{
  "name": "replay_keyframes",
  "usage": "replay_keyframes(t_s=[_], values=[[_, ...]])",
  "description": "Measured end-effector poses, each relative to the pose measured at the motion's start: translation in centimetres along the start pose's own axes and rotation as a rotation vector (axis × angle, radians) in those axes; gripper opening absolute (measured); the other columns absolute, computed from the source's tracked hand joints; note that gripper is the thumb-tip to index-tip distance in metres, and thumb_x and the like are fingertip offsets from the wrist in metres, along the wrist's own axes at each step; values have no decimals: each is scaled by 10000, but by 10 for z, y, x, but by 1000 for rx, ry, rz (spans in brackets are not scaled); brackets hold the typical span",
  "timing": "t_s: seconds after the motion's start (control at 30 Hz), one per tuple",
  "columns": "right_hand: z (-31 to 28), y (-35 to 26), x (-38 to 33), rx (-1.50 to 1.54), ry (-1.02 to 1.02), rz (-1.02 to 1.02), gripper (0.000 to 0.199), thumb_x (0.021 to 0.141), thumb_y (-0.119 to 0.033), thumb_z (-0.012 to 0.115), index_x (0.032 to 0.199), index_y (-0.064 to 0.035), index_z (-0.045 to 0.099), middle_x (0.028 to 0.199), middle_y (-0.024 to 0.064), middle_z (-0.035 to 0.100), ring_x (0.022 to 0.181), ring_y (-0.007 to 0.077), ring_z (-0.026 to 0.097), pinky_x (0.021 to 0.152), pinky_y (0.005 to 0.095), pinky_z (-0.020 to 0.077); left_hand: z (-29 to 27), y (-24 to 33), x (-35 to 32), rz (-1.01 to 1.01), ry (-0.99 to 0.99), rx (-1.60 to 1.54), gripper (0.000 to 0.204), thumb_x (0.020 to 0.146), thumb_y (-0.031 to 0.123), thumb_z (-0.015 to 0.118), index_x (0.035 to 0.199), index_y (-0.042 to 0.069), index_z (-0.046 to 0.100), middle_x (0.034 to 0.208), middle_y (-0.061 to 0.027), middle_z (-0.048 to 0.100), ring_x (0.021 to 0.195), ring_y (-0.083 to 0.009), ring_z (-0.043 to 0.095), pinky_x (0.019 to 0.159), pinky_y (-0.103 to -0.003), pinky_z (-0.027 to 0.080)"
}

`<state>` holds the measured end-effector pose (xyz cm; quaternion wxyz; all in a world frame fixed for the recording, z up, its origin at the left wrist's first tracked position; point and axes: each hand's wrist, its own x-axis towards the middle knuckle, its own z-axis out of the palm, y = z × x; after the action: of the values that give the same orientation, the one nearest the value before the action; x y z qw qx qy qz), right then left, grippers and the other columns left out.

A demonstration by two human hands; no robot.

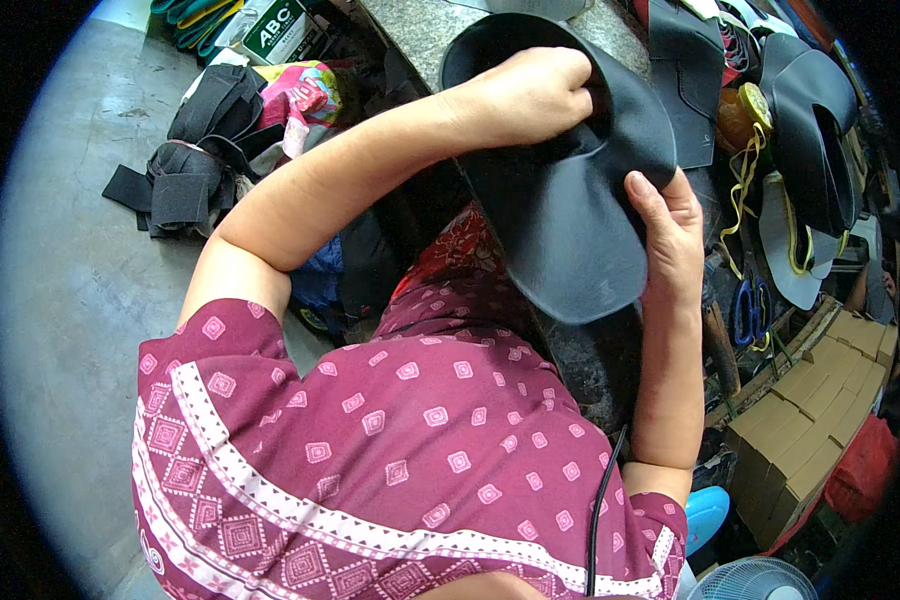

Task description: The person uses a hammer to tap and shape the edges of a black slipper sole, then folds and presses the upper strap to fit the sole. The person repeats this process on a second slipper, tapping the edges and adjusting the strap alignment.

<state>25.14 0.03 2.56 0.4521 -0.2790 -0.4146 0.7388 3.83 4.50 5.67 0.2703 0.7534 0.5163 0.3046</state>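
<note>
A black, smooth leather-like boot upper (580,230) is held up in front of me, its wide opening towards the top and a rounded flap hanging below. My right hand (670,225) grips its right edge, thumb on the outer face and fingers behind. My left hand (535,95) reaches across into the opening with its fingers curled closed. Its fingertips are hidden inside the upper, so what they pinch does not show.
More black uppers (810,130) lie at the right, by yellow cord (740,190) and blue-handled scissors (750,310). A hammer-like wooden handle (720,345) and cardboard boxes (810,410) are nearer. Bundled black strips (185,180) lie left on the floor. A fan (755,580) stands lower right.
</note>
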Motion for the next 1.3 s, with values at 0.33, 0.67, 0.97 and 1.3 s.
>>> replay_keyframes(t_s=[0.33, 0.67, 0.97, 1.3], values=[[7, 4, 1, -176, 57, -54, 285, 1033, -144, 582, 1280, -8, 619, 1181, 52, 684, 1032, 101, 632, 934, 267, 495, -21, 15, -34, 282, 387, 411, 189, 870, 191, 704, 903, 7, 683, 885, -167, 664, 837, -359, 656, 740, -435, 516], [5, 13, 2, -242, 13, -127, 261, 1041, -156, 576, 1255, -14, 617, 1149, 48, 688, 1013, 101, 633, 911, 260, 499, -12, 19, -38, -59, -165, -224, 304, 896, 281, 760, 825, 2, 663, 686, -15, 584, 638, -92, 552, 572, -269, 434], [8, 13, 0, -396, -19, 14, 271, 1024, -157, 597, 1230, 16, 626, 1107, 50, 689, 978, 101, 613, 895, 267, 491, -10, 17, -40, -430, -440, -724, 348, 907, 292, 710, 670, 46, 643, 569, 11, 550, 491, -67, 513, 452, -213, 366], [14, 14, -2, -558, 2, -97, 288, 989, -98, 646, 1239, 42, 617, 1123, 73, 695, 1008, 116, 619, 914, 276, 491, -1, 12, -35, -563, -203, -679, 428, 932, 351, 690, 672, 12, 659, 563, -51, 597, 423, -94, 533, 396, -219, 378]])
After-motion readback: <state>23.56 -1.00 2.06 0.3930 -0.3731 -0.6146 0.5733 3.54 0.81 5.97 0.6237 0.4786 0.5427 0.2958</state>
